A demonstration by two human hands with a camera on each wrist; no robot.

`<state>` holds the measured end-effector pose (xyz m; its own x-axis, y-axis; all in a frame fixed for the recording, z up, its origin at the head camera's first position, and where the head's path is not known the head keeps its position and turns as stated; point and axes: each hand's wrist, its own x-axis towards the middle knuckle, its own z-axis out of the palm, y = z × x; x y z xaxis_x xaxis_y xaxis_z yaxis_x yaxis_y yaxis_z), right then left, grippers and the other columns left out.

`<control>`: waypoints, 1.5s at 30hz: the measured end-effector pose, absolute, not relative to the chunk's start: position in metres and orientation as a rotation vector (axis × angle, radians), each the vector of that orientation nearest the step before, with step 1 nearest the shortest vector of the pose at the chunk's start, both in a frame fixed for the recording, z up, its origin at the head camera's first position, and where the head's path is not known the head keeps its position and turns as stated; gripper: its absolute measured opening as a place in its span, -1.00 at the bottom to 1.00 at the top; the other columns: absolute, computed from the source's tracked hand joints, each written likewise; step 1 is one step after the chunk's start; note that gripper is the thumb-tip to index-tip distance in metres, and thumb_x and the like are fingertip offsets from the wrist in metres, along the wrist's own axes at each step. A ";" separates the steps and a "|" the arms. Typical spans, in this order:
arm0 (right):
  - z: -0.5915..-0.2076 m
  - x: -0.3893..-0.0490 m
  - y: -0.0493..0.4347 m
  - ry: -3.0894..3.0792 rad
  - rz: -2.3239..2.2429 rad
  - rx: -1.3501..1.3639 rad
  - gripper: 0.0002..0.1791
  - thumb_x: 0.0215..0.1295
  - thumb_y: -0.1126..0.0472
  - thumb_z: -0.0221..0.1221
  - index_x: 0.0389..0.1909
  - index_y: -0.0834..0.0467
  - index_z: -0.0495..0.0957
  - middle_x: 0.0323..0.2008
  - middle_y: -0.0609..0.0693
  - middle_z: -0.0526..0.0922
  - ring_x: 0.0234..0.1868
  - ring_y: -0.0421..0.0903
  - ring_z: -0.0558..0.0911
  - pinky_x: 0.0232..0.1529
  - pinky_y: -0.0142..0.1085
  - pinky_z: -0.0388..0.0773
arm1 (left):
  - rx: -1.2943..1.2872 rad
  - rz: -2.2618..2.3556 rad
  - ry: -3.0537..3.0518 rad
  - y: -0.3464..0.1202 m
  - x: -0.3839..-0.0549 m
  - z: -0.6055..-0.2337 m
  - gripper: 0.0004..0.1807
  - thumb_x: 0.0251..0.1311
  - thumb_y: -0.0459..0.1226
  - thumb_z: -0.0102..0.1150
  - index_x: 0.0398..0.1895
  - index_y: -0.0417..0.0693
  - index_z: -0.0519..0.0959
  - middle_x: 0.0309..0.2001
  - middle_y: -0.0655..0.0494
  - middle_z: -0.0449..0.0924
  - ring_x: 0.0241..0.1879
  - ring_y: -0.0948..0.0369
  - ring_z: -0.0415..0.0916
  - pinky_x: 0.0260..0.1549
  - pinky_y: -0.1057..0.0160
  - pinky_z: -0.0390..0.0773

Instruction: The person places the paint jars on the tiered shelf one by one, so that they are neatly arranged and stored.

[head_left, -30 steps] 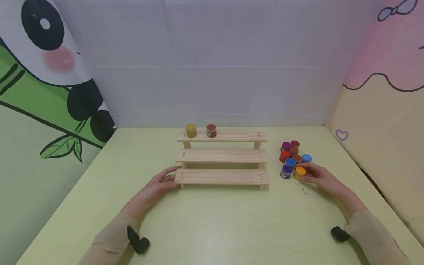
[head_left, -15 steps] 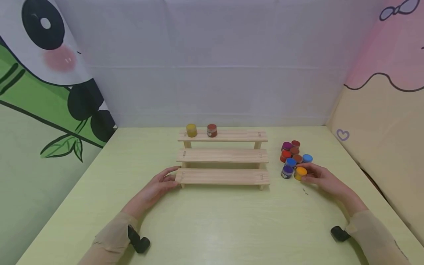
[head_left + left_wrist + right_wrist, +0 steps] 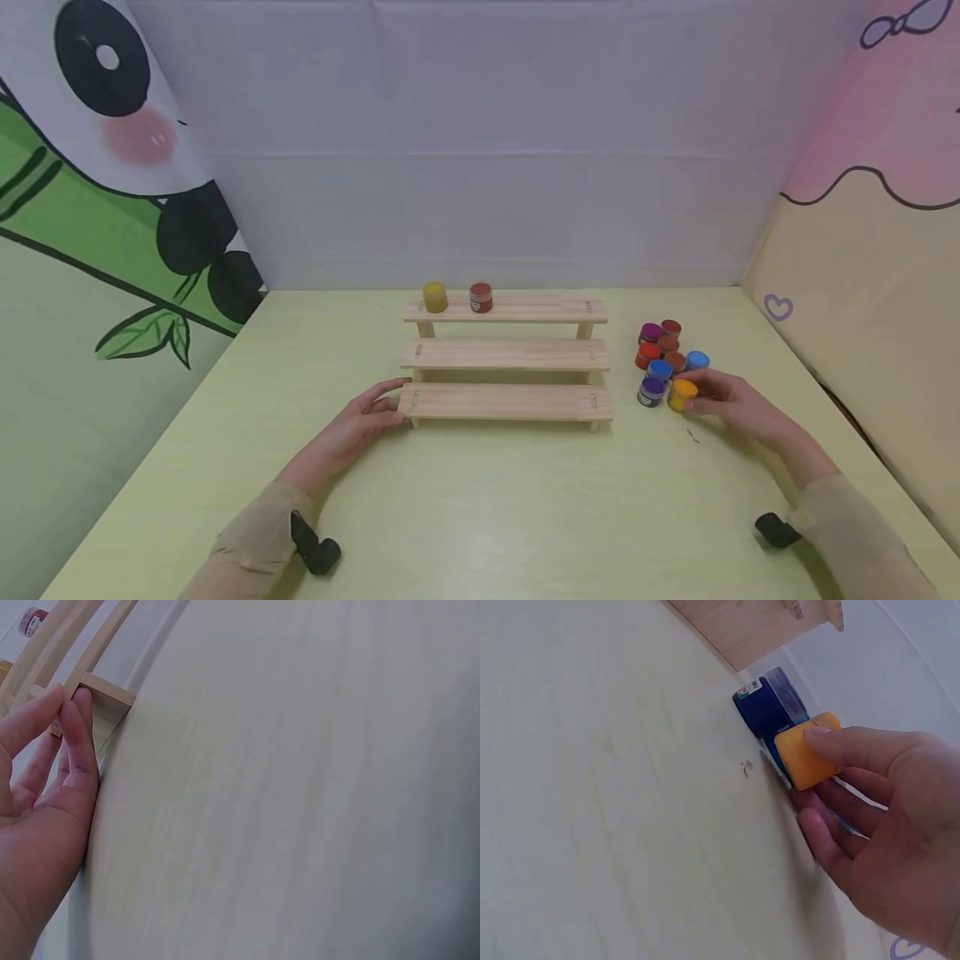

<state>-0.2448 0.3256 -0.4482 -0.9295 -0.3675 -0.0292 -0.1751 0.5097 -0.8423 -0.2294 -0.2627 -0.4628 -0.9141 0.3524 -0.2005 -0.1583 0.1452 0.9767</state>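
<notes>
My left hand [image 3: 371,414] grips the left end of the lowest board of a three-step wooden rack [image 3: 504,402]. In the left wrist view, thumb and fingers [image 3: 77,735] pinch that board's end beside a leg. On the right, my right hand [image 3: 731,400] holds a small orange-yellow paint jar [image 3: 682,395]. Its thumb presses the jar [image 3: 806,754] in the right wrist view, with the other fingers behind and below. A dark blue paint jar [image 3: 651,391] stands just left of it. The rack's top board carries a yellow jar [image 3: 435,297] and a brown-red jar [image 3: 481,297].
Several other paint jars cluster right of the rack, among them a purple jar [image 3: 650,332], a red jar [image 3: 648,356] and a light blue jar [image 3: 697,360]. A pale wall [image 3: 495,158] rises behind the table [image 3: 480,508], with printed panels at both sides.
The head view has shifted very slightly. My right wrist has moved a little to the right while still holding the orange-yellow jar. My left hand keeps its hold on the rack.
</notes>
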 end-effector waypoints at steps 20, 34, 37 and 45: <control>-0.390 -0.257 0.303 2.651 -1.268 -0.516 -0.55 0.41 0.06 0.18 0.23 0.15 0.44 0.05 0.03 0.57 -0.03 -0.31 0.61 -0.03 -0.46 0.56 | 0.169 1.818 2.047 -0.263 -0.232 -0.467 -0.29 0.37 -0.27 0.11 0.53 0.04 0.09 0.09 0.21 0.54 0.06 0.30 0.51 0.07 0.37 0.43; -0.359 -0.271 0.274 2.682 -1.251 -0.581 -0.56 0.41 0.11 0.17 0.25 0.13 0.43 -0.05 0.09 0.58 -0.21 -0.08 0.61 -0.20 -0.26 0.61 | 0.180 1.802 2.062 -0.264 -0.234 -0.469 -0.30 0.38 -0.24 0.10 0.53 0.04 0.09 0.07 0.22 0.54 0.05 0.28 0.49 0.07 0.37 0.42; -0.356 -0.274 0.268 2.646 -1.282 -0.584 -0.54 0.40 0.11 0.19 0.25 0.14 0.41 -0.12 0.09 0.59 -0.38 -0.06 0.60 -0.31 -0.24 0.59 | 0.182 1.808 2.050 -0.264 -0.234 -0.469 -0.29 0.38 -0.24 0.11 0.53 0.04 0.08 0.10 0.22 0.54 0.07 0.29 0.49 0.08 0.37 0.42; -0.350 -0.278 0.251 2.615 -1.308 -0.569 -0.52 0.38 0.04 0.21 0.25 0.07 0.42 0.00 0.16 0.63 -0.28 -0.17 0.65 -0.44 -0.28 0.54 | 0.184 1.821 2.027 -0.265 -0.236 -0.471 -0.27 0.37 -0.25 0.11 0.54 0.05 0.06 0.18 0.17 0.50 0.13 0.30 0.49 0.10 0.39 0.42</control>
<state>-0.2781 0.2510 -0.3499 -0.9143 -0.4044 0.0242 -0.2618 0.5444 -0.7969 -0.2355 -0.2647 -0.4708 -0.9082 0.3622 -0.2099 -0.1700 0.1390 0.9756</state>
